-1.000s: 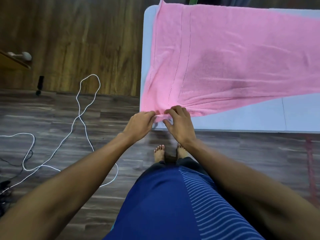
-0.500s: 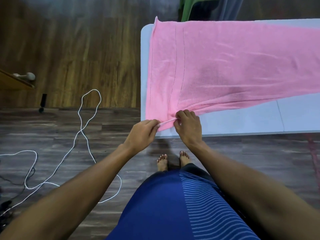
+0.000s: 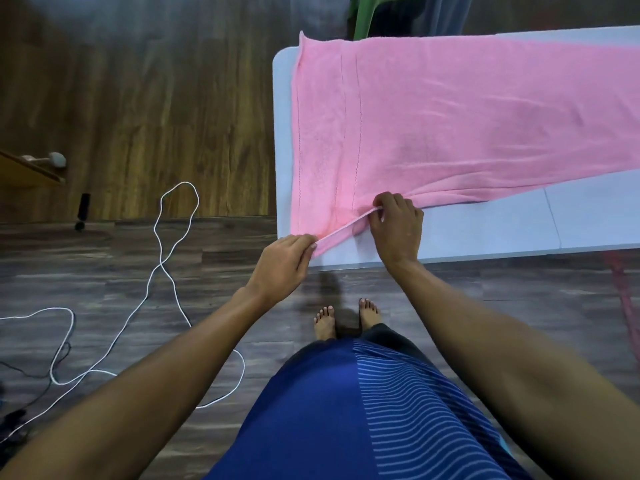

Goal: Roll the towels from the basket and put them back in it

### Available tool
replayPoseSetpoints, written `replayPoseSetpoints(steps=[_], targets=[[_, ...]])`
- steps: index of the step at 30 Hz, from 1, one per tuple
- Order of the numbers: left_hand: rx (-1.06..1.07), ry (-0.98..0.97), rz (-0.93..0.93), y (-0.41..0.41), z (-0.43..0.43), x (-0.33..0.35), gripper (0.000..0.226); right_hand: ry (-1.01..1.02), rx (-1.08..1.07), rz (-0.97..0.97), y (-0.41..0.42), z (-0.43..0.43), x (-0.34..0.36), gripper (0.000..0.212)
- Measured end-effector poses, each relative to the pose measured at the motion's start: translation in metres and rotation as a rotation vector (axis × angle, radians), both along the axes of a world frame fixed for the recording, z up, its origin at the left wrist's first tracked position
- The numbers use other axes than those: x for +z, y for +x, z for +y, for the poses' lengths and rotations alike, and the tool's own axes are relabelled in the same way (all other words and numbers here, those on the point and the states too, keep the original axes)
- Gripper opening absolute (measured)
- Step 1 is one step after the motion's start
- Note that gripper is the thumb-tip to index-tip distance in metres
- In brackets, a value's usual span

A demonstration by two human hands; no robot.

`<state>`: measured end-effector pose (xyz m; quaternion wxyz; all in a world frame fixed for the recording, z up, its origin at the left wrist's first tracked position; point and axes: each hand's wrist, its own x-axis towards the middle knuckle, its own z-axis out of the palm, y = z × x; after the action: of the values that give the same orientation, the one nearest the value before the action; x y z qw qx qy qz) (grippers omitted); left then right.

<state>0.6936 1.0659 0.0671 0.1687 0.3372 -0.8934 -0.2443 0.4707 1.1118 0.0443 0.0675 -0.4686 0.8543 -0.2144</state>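
Across the pale table (image 3: 588, 220) lies the pink towel (image 3: 450, 116), spread flat, near corner at the edge. Left hand (image 3: 282, 263) and right hand (image 3: 396, 230) each pinch its hem, apparently taut between them; we would square this edge before rolling evenly.

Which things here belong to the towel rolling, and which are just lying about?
Job: pink towel; table under it; left hand and right hand, both pinching its near edge.
Lying about: white cord on the floor; green chair behind the table.
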Motion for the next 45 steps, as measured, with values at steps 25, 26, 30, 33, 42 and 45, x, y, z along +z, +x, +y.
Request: replayPoseSetpoints(steps=[25, 26, 30, 33, 42, 45], targets=[[-0.066, -0.02, -0.228, -0.102, 0.09, -0.046, 0.024, 0.364, 0.524, 0.006, -0.099, 0.122, -0.013, 0.021], [-0.049, -0.021, -0.253, -0.099, 0.092, -0.045, 0.026, 0.377, 0.542, 0.015, -0.11, 0.121, -0.014, 0.022], [0.037, -0.042, -0.309, -0.094, 0.1, -0.045, 0.025, 0.385, 0.548, 0.044, -0.161, 0.124, -0.015, 0.019], [0.12, -0.085, -0.396, -0.102, 0.108, -0.046, 0.021, 0.381, 0.565, 0.053, -0.192, 0.139, -0.016, 0.017], [0.031, 0.044, -0.21, -0.233, 0.162, -0.037, 0.044, 0.215, 0.481, -0.013, -0.203, 0.176, -0.01, 0.014], [0.032, 0.114, -0.115, -0.257, 0.166, -0.038, 0.021, 0.22, 0.439, -0.011, -0.209, 0.184, -0.008, 0.015]])
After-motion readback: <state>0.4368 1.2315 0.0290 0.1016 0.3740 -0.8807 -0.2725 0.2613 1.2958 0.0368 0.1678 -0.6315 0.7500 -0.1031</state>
